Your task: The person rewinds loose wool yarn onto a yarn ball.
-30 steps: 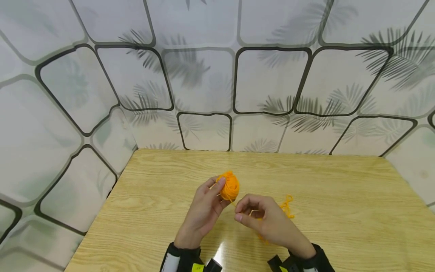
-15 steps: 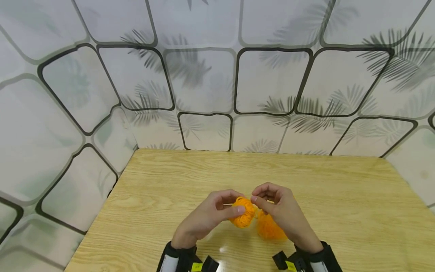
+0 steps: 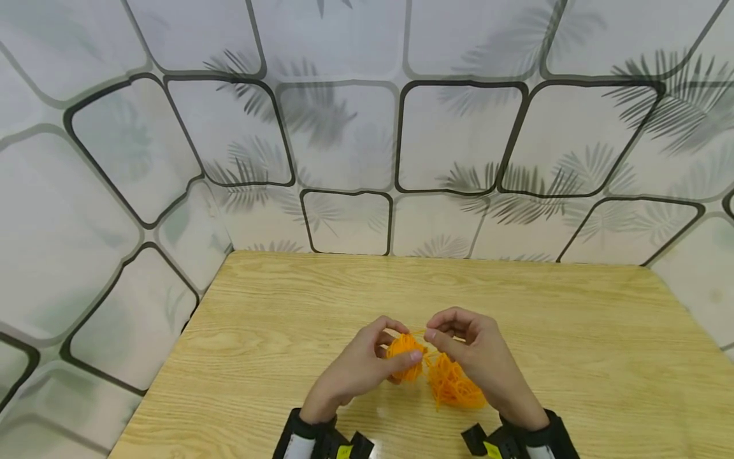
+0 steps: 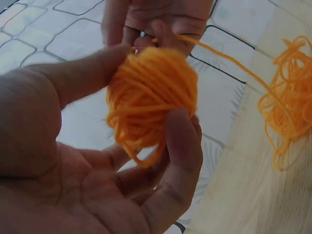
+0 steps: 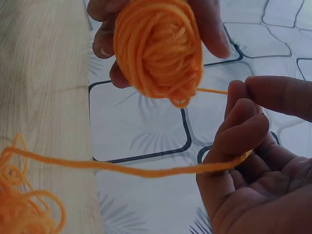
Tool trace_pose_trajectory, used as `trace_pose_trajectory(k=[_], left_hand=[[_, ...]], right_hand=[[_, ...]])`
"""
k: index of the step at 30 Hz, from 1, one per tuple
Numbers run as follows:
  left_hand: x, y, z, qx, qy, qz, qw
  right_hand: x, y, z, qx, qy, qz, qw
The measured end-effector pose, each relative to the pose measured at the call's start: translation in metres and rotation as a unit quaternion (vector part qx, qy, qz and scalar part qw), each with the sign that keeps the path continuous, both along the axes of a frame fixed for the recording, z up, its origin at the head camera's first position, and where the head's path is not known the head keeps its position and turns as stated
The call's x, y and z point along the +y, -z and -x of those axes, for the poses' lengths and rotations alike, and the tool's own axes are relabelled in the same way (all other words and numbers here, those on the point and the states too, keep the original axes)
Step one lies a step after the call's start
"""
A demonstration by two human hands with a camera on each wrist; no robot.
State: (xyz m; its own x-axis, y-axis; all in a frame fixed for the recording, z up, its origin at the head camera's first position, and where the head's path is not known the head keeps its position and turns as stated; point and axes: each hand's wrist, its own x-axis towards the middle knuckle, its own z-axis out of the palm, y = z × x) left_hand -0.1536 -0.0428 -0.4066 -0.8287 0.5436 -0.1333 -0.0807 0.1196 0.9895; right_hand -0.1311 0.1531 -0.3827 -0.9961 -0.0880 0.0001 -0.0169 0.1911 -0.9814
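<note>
My left hand (image 3: 364, 363) grips a small ball of orange yarn (image 4: 151, 97) between thumb and fingers, above the table. A loop of yarn sticks out from the ball's end. Just to the right, my right hand (image 3: 473, 347) pinches the yarn strand (image 5: 212, 90) that leaves the ball. In the right wrist view the strand runs through the curled fingers and on to a loose tangle of orange yarn (image 3: 455, 382). That tangle lies on the table below the right hand, partly hidden by it in the head view.
The light wooden table (image 3: 287, 299) reaches back to a wall covering (image 3: 344, 140) with a stone and palm-leaf pattern. A similar covering stands along the left side. Dark straps with small cameras sit on both wrists.
The left hand has lowered the yarn ball and shifted it right, turning it. The right hand has moved slightly up and right, still pinching the strand. More of the tangle is visible.
</note>
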Motion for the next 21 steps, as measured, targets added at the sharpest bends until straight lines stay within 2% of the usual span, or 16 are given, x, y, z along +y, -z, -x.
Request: trace_pose_trajectory(k=[3, 6, 14, 18, 21], left_hand=[[0.001, 0.0, 0.001, -0.006, -0.041, -0.01, 0.9991], [0.001, 0.001, 0.003, -0.011, -0.081, -0.044, 0.9957], [0.0, 0.001, 0.007, -0.024, -0.185, -0.131, 0.9737], [-0.002, -0.002, 0.009, -0.048, -0.205, -0.198, 0.9574], [-0.005, -0.005, 0.01, -0.076, -0.195, -0.259, 0.943]], right_hand=[[-0.002, -0.001, -0.001, 0.001, -0.01, -0.006, 1.0], [-0.004, -0.002, -0.002, 0.005, -0.028, -0.002, 1.0], [-0.017, 0.001, -0.006, 0.02, -0.126, 0.008, 0.992], [-0.021, 0.003, -0.007, 0.025, -0.152, 0.004, 0.988], [-0.021, 0.005, -0.006, 0.025, -0.162, -0.002, 0.987]])
